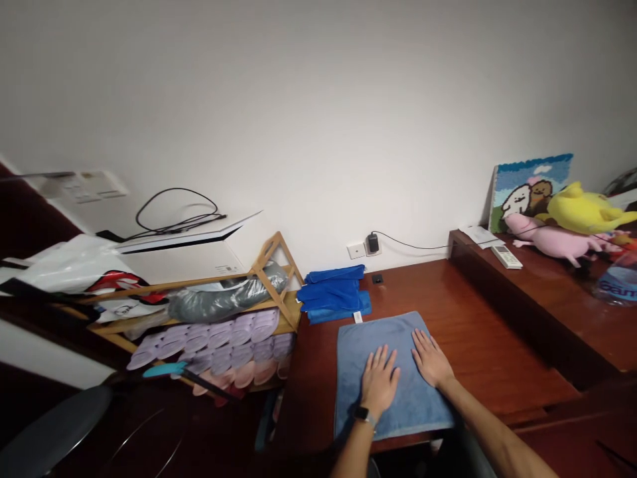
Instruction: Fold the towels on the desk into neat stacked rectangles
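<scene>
A blue-grey towel [403, 398] lies spread flat on the reddish-brown wooden table [478, 332], its near edge at the table's front edge. My left hand [379, 380] rests palm down on the middle of the towel, fingers spread, with a dark watch on the wrist. Palm down near the towel's right edge is my right hand [432, 358], its fingers stretched out. Neither hand grips the cloth. Behind the towel, close to the wall, several bright blue cloths [332, 292] are piled, and a small white tag shows at the towel's far edge.
On the left stands a wooden rack [276, 292] with slippers and a white box [194, 255] on top. A raised shelf [537, 292] at the right bears a remote [506, 257], plush toys [552, 242] and a plastic bottle [617, 282]. A black plug [373, 242] sits in the wall socket.
</scene>
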### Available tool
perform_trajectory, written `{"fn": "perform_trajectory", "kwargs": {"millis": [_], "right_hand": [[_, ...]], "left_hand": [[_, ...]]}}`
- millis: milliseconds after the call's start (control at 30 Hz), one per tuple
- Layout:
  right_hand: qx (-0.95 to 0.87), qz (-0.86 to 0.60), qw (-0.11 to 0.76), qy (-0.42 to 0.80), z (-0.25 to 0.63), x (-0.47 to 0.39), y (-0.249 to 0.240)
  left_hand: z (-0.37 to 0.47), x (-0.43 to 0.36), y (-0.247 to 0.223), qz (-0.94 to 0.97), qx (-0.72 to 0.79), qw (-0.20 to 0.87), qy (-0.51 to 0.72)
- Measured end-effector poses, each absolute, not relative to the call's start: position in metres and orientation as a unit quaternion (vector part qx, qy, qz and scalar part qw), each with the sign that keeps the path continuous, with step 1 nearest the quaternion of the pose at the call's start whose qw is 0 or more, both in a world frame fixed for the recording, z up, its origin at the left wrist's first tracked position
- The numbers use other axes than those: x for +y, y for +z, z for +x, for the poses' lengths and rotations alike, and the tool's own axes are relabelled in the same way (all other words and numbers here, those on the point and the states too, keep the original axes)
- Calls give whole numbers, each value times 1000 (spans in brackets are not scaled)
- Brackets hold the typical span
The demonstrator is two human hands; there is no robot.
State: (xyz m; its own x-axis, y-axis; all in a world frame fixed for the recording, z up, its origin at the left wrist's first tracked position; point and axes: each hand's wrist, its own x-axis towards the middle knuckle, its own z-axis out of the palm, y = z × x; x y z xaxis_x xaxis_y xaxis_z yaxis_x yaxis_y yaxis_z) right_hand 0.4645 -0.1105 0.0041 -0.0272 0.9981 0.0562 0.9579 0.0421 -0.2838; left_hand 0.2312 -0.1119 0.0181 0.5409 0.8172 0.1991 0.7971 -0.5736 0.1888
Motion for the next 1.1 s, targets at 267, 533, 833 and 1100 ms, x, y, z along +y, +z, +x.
{"fn": "perform_trajectory", "kwargs": {"millis": [267, 533, 833, 1100], "right_hand": [[-702, -700, 88, 93, 457, -113, 24], [-692, -705, 143, 67, 452, -185, -6], [-707, -694, 119, 68, 455, -190, -2], [-699, -700, 134, 67, 454, -191, -5]], "left_hand": [[108, -107, 16, 830, 547, -2, 109], [116, -109, 24, 833, 540, -16, 120], [266, -164, 38, 898, 409, 55, 151], [179, -157, 24, 864, 490, 30, 113]]}}
